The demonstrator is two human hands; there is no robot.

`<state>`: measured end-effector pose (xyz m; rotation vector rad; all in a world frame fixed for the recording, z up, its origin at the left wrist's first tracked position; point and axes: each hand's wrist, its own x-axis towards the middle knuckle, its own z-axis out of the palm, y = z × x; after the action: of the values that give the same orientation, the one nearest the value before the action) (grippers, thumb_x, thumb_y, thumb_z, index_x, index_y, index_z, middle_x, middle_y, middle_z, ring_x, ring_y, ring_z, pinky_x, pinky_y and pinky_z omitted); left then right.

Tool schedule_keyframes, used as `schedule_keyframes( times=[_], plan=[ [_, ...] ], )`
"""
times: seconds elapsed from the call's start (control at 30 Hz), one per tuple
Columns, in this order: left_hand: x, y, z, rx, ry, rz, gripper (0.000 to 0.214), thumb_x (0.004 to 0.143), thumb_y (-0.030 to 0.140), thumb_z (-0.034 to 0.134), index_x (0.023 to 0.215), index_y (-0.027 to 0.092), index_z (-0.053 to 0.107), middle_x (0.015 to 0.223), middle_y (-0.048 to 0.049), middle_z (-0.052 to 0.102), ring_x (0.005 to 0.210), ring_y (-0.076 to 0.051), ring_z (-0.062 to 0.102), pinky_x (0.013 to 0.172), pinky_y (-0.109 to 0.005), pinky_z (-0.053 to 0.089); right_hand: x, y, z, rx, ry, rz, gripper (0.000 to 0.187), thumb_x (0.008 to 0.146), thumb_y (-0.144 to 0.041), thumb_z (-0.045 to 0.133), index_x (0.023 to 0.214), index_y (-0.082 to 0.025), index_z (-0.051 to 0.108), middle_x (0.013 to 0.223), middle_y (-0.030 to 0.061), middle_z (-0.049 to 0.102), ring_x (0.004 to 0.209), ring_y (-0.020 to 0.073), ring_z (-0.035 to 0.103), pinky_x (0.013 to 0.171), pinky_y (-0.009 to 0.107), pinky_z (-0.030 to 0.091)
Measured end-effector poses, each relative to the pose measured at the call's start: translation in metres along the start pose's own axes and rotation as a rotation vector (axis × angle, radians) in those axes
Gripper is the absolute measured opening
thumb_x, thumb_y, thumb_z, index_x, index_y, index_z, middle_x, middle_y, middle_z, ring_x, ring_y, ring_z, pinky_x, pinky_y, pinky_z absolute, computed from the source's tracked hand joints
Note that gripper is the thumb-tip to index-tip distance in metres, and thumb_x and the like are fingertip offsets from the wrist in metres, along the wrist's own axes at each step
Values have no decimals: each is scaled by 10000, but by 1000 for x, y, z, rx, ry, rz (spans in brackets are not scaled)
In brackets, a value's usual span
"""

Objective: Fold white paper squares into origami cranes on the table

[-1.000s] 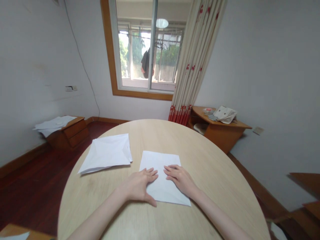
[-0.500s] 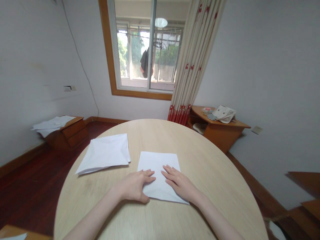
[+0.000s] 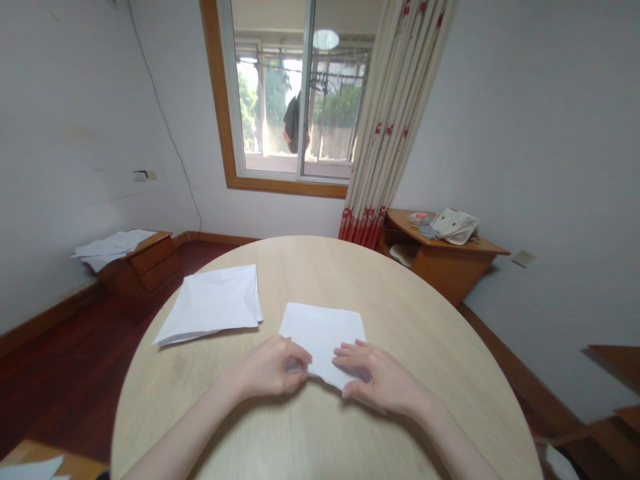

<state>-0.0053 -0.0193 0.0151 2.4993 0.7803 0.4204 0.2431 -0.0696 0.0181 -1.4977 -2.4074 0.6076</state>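
A white sheet of paper [image 3: 325,327] lies on the round wooden table, its near edge bent up a little between my hands. My left hand [image 3: 280,365] is closed in a pinch on the near left part of this sheet, thumb against fingertips. On the right side, my right hand [image 3: 377,373] rests with its fingers stretched over the paper and its thumb apart, at the near edge. Part of the sheet's near right corner is hidden under that hand. Left of it lies a stack of folded white paper [image 3: 215,300], untouched by either hand.
The round table [image 3: 425,347] fills the foreground. Beyond it stand a low drawer cabinet [image 3: 155,257] with papers at left and a corner stand [image 3: 445,267] with a bag [image 3: 455,225] at right. A curtain [image 3: 395,120] hangs by the window.
My left hand has gone from lying spread on the paper to pinching its near edge. My right thumb has moved out to that edge, which is now bent up.
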Motion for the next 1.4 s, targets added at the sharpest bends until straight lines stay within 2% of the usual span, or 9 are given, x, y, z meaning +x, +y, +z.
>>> schedule_keyframes(
  times=[0.17, 0.27, 0.37, 0.63, 0.73, 0.83, 0.97, 1.2, 1.4],
  plan=[
    [2, -2, 2, -3, 95, -2, 167, 847, 230, 573, 905, 221, 730, 923, -6, 765, 854, -181, 703, 1045, -356, 390, -6, 1, -2, 28, 47, -39, 613, 690, -621, 710, 1179, -254, 664, 1228, 86, 654, 1184, 294, 569, 1082, 458, 330],
    [2, -1, 1, 6, 167, 21, 169, 868, 256, 575, 930, 212, 725, 955, -31, 759, 907, -197, 692, 960, -341, 460, -9, 0, -4, 32, 53, -17, 621, 684, -619, 717, 1178, -245, 669, 1216, 93, 662, 1173, 310, 572, 1013, 426, 408],
    [2, -1, 0, -4, 224, 66, 168, 887, 262, 566, 928, 199, 717, 1018, -54, 743, 959, -203, 676, 866, -310, 503, -11, -1, -7, 30, 49, -2, 627, 687, -586, 733, 1193, -224, 661, 1246, 101, 642, 1173, 306, 572, 997, 407, 425],
    [1, -3, 0, 24, 299, 84, 179, 912, 274, 549, 954, 209, 710, 966, -38, 757, 893, -197, 701, 796, -292, 514, -14, -6, -10, 23, 23, 106, 710, 646, -592, 756, 1239, -223, 627, 1324, 112, 578, 1203, 320, 547, 1027, 434, 402],
    [1, -4, 0, 1, 333, 94, 182, 911, 272, 547, 953, 202, 710, 965, -37, 758, 884, -191, 705, 789, -279, 519, -14, -8, -11, 36, 28, 128, 677, 636, -516, 793, 1230, -234, 633, 1304, 99, 598, 1194, 317, 556, 1021, 432, 411],
    [1, -4, -1, -32, 353, 105, 178, 909, 260, 545, 945, 195, 707, 965, -38, 757, 882, -188, 706, 793, -279, 521, -14, -7, -11, 42, 56, 83, 601, 670, -443, 788, 1221, -256, 637, 1270, 81, 627, 1165, 304, 582, 1007, 437, 430],
    [1, -3, -2, -99, 383, 117, 166, 912, 243, 541, 932, 198, 700, 980, -36, 751, 897, -184, 700, 813, -286, 520, -15, -1, -9, 22, 171, -9, 548, 766, -354, 713, 1287, -247, 581, 1257, 91, 631, 1135, 291, 609, 975, 443, 468],
    [2, -5, -2, -160, 459, 135, 125, 908, 254, 576, 923, 204, 689, 1052, -42, 729, 956, -182, 684, 868, -296, 517, -13, 10, -4, -51, 452, -220, 580, 888, -254, 556, 1439, -265, 374, 1259, 79, 635, 1081, 230, 647, 886, 367, 538],
    [4, -10, 0, 68, 599, 218, 160, 947, 263, 528, 1033, 201, 647, 1185, -84, 671, 1041, -196, 646, 895, -338, 515, -5, 10, -2, -275, 607, -368, 419, 930, -212, 494, 1346, -262, 504, 1191, 69, 677, 993, 219, 648, 839, 385, 527]
  ],
)
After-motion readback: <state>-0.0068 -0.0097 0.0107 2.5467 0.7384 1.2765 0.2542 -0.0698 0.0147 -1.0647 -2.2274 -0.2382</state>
